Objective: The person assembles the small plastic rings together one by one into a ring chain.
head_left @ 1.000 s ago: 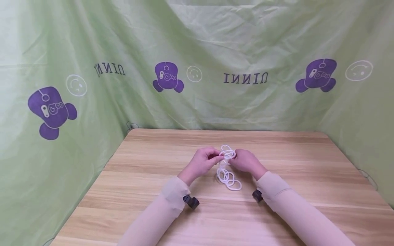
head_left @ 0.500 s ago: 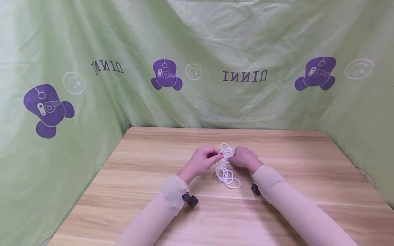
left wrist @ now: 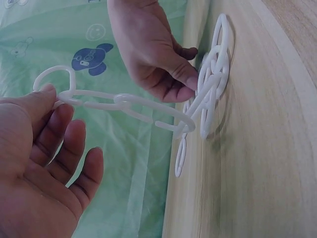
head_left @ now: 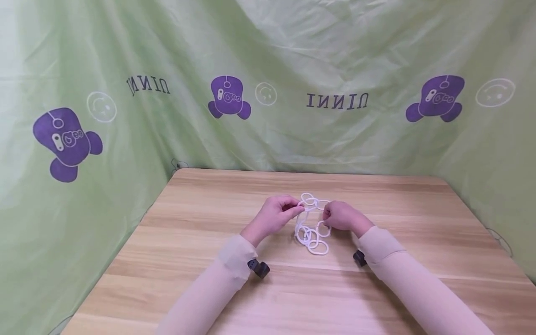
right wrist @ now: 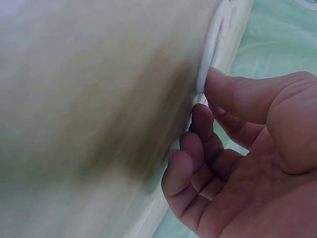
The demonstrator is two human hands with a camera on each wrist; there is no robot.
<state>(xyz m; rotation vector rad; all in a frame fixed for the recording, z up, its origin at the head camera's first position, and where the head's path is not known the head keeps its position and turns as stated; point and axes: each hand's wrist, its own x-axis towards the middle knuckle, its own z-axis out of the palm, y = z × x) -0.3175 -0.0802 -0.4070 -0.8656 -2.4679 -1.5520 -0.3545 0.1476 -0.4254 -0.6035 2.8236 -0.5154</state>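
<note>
One white chain (left wrist: 190,124), pinched at two places

Near the centre of the head view, just right of the middle, the loose white chain links up between a person's two hands. The left hand (head_left: 274,216), at its left, pinches a link narrowly between thumb and forefinger; the left wrist view shows the remaining fingers apart and gently bent. From that pinch a stretch of links runs off the table (head_left: 201,256) toward the middle of the left wrist view, where it meets a bunch of overlapping links near the tabletop.

The right hand (head_left: 343,216), at the right of the chain, holds another link. In the right wrist view its thumb presses against the link's end at the upper centre of the frame, with the other fingers curled below; the forefinger's contact is partly hidden.

In the head view several oval links overlap below the hands, and one small loop sticks out above them. Pale sleeves (head_left: 213,288) enter from the bottom of the frame, and a black device (head_left: 259,268) sits at the left wrist. Behind the wood-grained table, a green curtain (head_left: 284,139) fills the upper frame, printed with purple figures (head_left: 227,95) and mirrored lettering (head_left: 337,101).
</note>
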